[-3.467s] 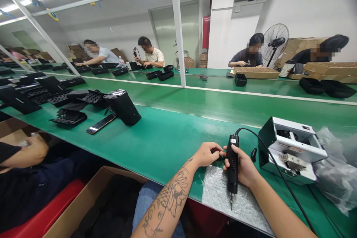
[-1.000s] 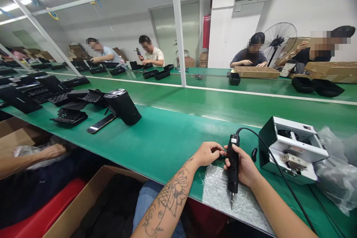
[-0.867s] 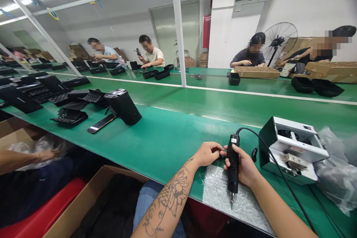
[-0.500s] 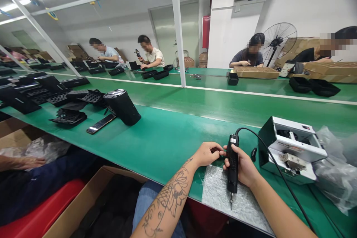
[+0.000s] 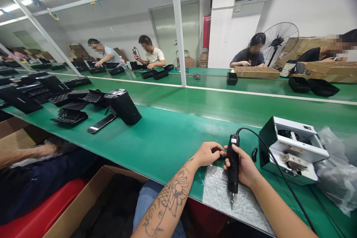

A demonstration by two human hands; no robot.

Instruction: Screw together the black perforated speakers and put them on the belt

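Note:
My right hand (image 5: 243, 165) is wrapped round a black electric screwdriver (image 5: 233, 167), whose bit points down over a silvery foam sheet (image 5: 216, 186) at the table's front edge. Just left of the tool, my left hand (image 5: 209, 153) has its fingers bent together, the tips close to the screwdriver's body; what they hold, if anything, is hidden. A cable runs from the screwdriver's top to the right. A small black piece (image 5: 254, 154) lies right of my right hand, beside a white and black machine (image 5: 292, 152).
Clear plastic bags (image 5: 338, 171) lie at the far right. Left on the green table (image 5: 167, 134) are a phone (image 5: 102, 123), an upright black case (image 5: 124, 108) and several black parts. A neighbour's hand (image 5: 47, 150) is at the lower left. Several people work across the table.
My hands and the screwdriver are almost unchanged. The neighbour's hand at the lower left has moved right and up. Across the table, a person at the left has reached an arm towards the black parts.

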